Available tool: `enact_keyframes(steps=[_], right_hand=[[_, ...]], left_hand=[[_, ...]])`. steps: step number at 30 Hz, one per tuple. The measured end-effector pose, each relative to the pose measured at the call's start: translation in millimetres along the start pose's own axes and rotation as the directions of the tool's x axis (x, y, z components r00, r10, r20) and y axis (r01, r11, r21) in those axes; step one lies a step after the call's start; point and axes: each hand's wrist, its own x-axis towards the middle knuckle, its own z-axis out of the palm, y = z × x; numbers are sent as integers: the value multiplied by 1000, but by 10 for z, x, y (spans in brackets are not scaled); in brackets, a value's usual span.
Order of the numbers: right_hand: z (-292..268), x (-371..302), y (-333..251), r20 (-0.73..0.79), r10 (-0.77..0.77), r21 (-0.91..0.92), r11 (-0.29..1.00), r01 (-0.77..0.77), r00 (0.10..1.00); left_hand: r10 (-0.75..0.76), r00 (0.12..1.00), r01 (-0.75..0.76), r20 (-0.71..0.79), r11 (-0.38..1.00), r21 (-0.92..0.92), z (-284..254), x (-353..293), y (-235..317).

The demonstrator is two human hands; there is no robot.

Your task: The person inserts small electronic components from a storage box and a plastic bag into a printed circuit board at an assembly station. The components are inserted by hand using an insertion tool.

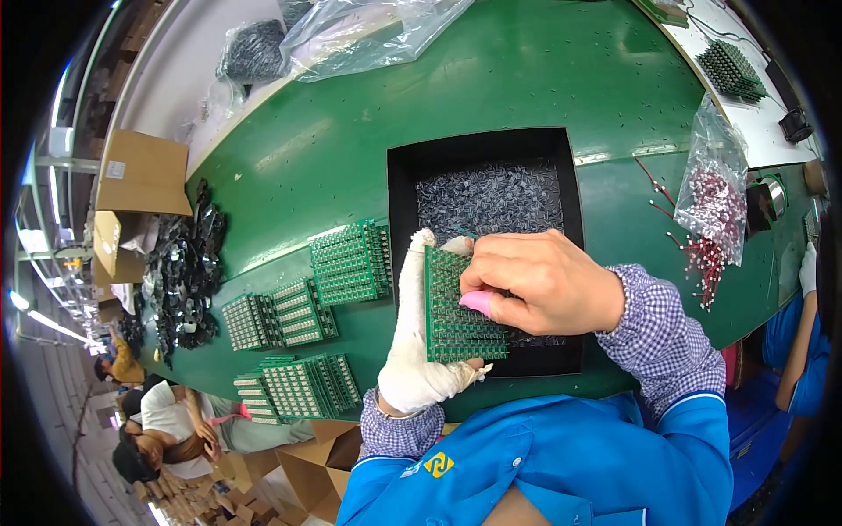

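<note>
My left hand (408, 368), in a worn white glove, grips a green circuit board panel (469, 337) by its edges, tilted up over the near part of a black tray (574, 254). Rows of small parts cover the panel. My right hand (535, 280), bare except for a pink finger cot on one finger, is at the panel's upper right with its fingers pinched together. Whatever sits between those fingertips is too small to make out. Many tiny grey and clear pieces (491, 195) fill the tray behind both hands.
Left of the tray stand several stacks of circuit board panels (351, 263). Beyond them lie a heap of black parts (184, 272) and a cardboard box (145, 171). Clear plastic bags (368, 35) rest at the back. Red-and-white wire leads (710, 210) spill from a bag on the right.
</note>
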Motion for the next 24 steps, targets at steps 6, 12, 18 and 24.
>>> enact_keyframes(steps=[6,12,18,24], right_hand=[[-85,28,-73,21,93,-45,995,-92,995],[-81,56,-80,-28,139,136,982,-134,990],[-15,31,-8,-48,-33,-14,999,32,998],[-19,30,-57,-2,-18,-145,989,17,1000]], left_hand=[[-42,999,42,19,999,-7,-45,16,-1],[-1,998,6,63,997,-82,-86,14,-74],[-56,996,50,69,996,75,-71,14,-24],[65,993,-86,99,971,224,-63,-4,-48]])
